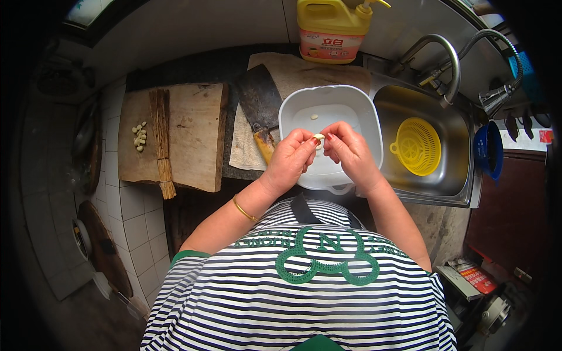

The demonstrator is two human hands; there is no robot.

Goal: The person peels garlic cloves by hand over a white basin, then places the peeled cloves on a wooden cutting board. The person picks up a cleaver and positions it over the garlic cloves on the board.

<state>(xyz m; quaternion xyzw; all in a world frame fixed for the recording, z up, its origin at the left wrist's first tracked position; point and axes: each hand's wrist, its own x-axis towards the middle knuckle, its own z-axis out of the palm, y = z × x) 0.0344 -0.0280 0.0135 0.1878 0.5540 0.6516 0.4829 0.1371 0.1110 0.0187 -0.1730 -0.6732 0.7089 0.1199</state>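
Note:
Over a white plastic basin (287, 116), my left hand (292, 158) pinches a pale garlic clove (319, 136) between thumb and forefinger. My right hand (351, 153) meets it from the other side, its thumb and fingertips at the clove's right end. Inside the basin lies a loose peeled clove (314, 117); another pale piece shows just below the fingers, partly covered by them. A small heap of peeled cloves (139, 138) rests at the left of a thick wooden chopping board (195, 127).
A straw brush (160, 140) lies across the board. Between board and basin, a cleaver (259, 98) rests on a cloth (243, 145). At right, a yellow strainer (419, 147) sits in the steel sink (456, 175) beneath a faucet (454, 74). A detergent jug (331, 37) stands behind.

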